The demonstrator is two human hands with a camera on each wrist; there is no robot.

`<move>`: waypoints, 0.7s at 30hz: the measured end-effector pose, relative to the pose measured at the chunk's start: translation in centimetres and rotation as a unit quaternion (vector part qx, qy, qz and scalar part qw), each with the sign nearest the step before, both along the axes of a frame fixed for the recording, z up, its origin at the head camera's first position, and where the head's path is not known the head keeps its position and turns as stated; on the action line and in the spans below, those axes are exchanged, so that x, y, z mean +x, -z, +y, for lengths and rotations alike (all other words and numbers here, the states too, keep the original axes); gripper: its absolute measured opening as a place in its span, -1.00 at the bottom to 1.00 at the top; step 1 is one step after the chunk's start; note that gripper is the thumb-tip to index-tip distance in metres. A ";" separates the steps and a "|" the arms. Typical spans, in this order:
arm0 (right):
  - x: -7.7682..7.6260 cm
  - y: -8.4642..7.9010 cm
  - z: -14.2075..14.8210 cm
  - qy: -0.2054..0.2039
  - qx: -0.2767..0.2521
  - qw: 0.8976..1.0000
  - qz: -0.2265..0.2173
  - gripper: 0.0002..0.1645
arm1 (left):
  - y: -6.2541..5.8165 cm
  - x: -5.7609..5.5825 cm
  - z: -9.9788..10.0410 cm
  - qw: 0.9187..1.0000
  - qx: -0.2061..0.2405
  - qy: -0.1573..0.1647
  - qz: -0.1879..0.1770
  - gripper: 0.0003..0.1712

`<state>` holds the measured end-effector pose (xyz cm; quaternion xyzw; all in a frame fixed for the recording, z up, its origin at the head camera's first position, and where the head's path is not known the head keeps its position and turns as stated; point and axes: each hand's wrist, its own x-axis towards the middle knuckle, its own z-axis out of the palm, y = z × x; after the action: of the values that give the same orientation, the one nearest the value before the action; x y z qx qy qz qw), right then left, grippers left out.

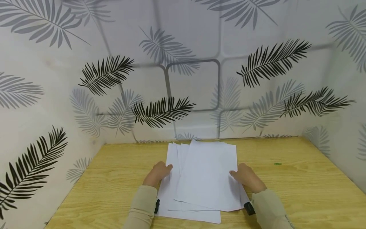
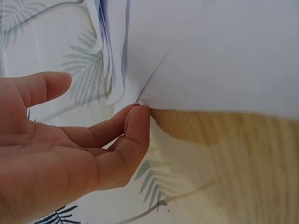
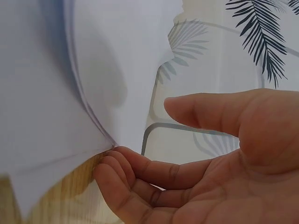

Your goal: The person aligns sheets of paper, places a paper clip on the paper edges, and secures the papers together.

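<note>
A loose stack of white paper sheets (image 1: 210,175) lies on the wooden table, its sheets fanned at uneven angles. My left hand (image 1: 158,173) is at the stack's left side. In the left wrist view, the fingertips (image 2: 138,116) touch a sheet's edge while the thumb stands off the paper. On the opposite side, my right hand (image 1: 248,178) touches the right edges. The right wrist view shows bent fingers (image 3: 117,175) against the bowed paper edges, with the thumb apart from them. Neither hand shows a pinch between thumb and fingers.
A small green paper clip (image 1: 277,164) lies on the wooden table (image 1: 308,187), to the right of the sheets. Leaf-patterned white sheeting (image 1: 194,86) rises behind the table and along both sides.
</note>
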<state>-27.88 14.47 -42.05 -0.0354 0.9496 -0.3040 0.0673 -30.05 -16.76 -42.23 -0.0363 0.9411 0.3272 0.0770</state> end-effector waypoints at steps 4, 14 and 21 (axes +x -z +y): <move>0.1 -0.1 -0.2 0.002 -0.001 1.000 -0.006 -0.56 | -0.2 0.2 0.4 1.000 0.005 0.001 0.003 -0.41; 0.0 -0.1 -0.8 0.000 0.001 1.000 -0.010 -0.46 | -0.1 0.3 1.2 1.000 0.017 0.002 0.003 -0.42; 0.0 0.1 -1.3 0.000 0.003 1.000 -0.009 -0.44 | -0.2 0.5 1.8 1.000 0.030 0.005 0.003 -0.44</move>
<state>-27.90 13.20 -42.13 -0.0323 0.9498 -0.3017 0.0763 -29.50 -14.95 -41.99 -0.0281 0.9312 0.3551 0.0772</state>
